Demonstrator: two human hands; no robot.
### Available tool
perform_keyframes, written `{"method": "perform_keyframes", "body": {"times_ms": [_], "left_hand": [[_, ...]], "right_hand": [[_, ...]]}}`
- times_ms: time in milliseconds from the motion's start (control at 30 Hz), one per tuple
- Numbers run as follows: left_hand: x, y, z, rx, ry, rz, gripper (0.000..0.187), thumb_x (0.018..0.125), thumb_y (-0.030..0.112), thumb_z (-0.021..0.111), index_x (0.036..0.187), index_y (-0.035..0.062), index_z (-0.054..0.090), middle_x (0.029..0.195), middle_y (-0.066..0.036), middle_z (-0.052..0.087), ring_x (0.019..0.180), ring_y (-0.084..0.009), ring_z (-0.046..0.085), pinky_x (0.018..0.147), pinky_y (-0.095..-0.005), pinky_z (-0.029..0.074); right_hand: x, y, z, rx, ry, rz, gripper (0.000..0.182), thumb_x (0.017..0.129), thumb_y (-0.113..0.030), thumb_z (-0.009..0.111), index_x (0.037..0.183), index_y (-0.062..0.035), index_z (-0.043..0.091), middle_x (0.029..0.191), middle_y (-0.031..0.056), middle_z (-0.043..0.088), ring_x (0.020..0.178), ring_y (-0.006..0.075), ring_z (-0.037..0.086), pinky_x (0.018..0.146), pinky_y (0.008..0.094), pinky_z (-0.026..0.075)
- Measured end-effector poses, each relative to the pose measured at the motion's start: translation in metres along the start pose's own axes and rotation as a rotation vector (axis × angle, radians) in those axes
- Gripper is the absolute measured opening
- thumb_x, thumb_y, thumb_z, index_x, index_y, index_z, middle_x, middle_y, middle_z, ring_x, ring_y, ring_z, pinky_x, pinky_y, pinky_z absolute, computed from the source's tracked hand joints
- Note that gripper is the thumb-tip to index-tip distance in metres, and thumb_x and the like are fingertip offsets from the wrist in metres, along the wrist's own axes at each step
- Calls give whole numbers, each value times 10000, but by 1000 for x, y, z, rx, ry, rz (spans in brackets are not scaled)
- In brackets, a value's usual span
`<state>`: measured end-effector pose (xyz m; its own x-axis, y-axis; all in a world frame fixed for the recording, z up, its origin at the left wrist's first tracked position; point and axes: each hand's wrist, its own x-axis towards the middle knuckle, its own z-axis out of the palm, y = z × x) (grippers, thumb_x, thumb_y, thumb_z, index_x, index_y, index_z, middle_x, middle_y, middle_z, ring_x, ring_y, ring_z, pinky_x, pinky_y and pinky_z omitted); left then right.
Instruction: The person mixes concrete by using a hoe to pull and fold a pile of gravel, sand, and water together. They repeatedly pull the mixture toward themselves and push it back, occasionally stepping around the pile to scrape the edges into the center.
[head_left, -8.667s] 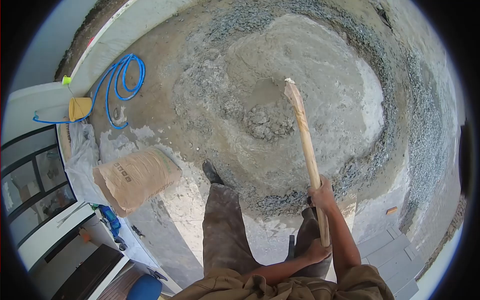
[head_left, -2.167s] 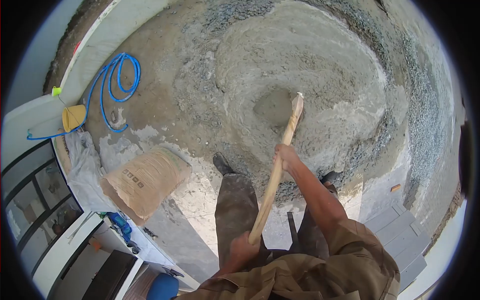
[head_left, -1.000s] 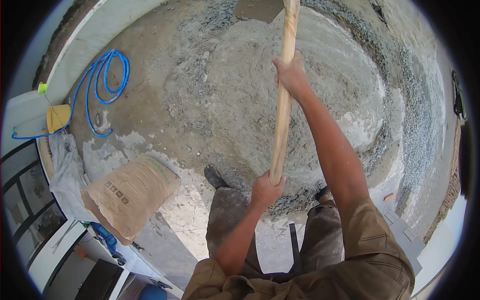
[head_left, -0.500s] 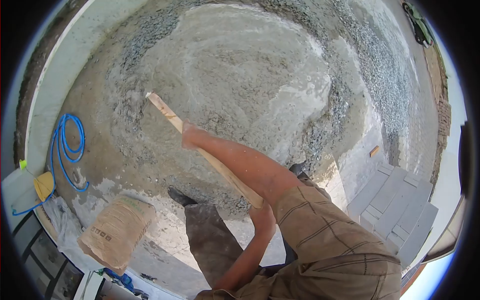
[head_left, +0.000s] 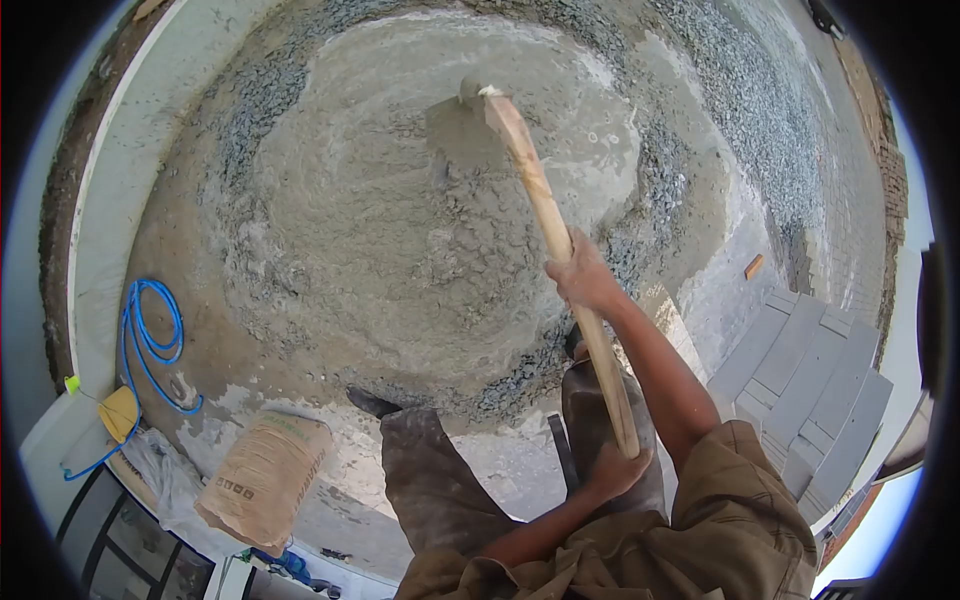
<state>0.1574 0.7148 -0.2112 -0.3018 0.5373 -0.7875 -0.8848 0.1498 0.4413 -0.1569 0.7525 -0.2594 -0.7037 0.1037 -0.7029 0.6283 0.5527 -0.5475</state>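
Two hands grip one wooden handle [head_left: 545,215] of a hoe. The right hand [head_left: 580,281] is closed around the handle near its middle, arm extended forward. The left hand [head_left: 615,470] is closed around the butt end of the handle, close to the body. The handle runs diagonally from lower right to upper left. Its far end meets the blade [head_left: 455,125], which is coated in grey mix and sits in the mix pile [head_left: 400,220].

The pile is wet, grey and roughly round, spread directly on the ground. A ring of loose gravel [head_left: 660,190] lies around its edge, widest on the right side and at the top.

Both legs of the person stand at the near edge of the pile. The left boot [head_left: 372,403] is planted at the gravel margin; the right foot is mostly hidden behind the handle and arm.

A paper sack [head_left: 262,480] lies on its side on the ground to the lower left, well apart from the pile. A coiled blue hose [head_left: 150,345] lies at far left, beside a yellow bucket [head_left: 120,412]. Grey pavers [head_left: 810,380] are laid in a stack at right. A small orange block [head_left: 753,267] lies near the pavers.
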Motion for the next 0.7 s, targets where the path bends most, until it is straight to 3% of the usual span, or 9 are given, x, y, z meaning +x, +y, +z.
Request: {"method": "perform_keyframes", "body": {"times_ms": [67,100,167,267,367,467,533,633,700], "left_hand": [[3,57,-62,92,317,351,293,822,252,747,861,-13,629,709,-159,659,673,-286,667,639,-414,518],[6,80,-98,122,400,355,330,813,282,748,889,-21,640,726,-182,659,685,-305,672,645,-412,516],[-18,150,-181,302,402,144,407,794,336,756,947,-26,649,780,-188,674,712,-288,670,677,-396,515],[-81,147,-231,354,363,-2,413,796,341,752,970,-19,645,814,-191,677,759,-301,671,705,-392,513],[-147,134,-217,461,363,-96,453,830,336,715,1086,-23,608,916,-220,672,874,-335,667,781,-407,502],[-187,167,-200,510,348,-102,511,871,321,666,1205,-43,537,1014,-261,651,982,-367,648,851,-425,481],[-197,197,-185,511,337,-95,580,905,300,624,1312,-80,462,1112,-293,626,1084,-372,626,925,-408,465],[-194,241,-151,443,322,148,626,919,308,617,1374,-77,425,1196,-296,600,1167,-376,590,975,-384,449],[-181,269,-127,402,169,277,632,927,315,618,1386,-73,425,1231,-292,588,1190,-362,579,994,-371,440]], "right_hand": [[42,-17,-21,108,215,-51,491,832,-203,633,1173,68,407,846,205,578,585,262,636,487,367,517],[71,-30,-29,174,216,-20,477,847,-204,619,1163,77,400,829,191,582,594,251,638,480,376,519],[131,-37,-19,324,213,63,450,869,-191,599,1149,93,390,784,163,587,580,240,629,459,394,519],[127,-29,64,448,155,258,335,864,-130,578,1045,129,469,684,129,552,484,221,568,419,364,504],[86,20,154,603,-17,435,271,849,-97,582,1016,95,488,691,133,561,511,234,577,438,394,517],[53,53,193,889,-251,513,99,871,-39,537,950,2,495,653,85,511,468,198,498,414,335,472],[34,45,182,1111,-338,564,72,876,-25,535,917,-26,476,639,65,486,470,175,478,412,313,456],[32,41,147,1313,-376,609,95,881,-24,544,884,-50,452,636,44,470,482,142,471,419,293,447],[34,49,113,1405,-423,636,117,881,-24,550,872,-59,438,642,35,471,492,125,474,429,281,447]]}}
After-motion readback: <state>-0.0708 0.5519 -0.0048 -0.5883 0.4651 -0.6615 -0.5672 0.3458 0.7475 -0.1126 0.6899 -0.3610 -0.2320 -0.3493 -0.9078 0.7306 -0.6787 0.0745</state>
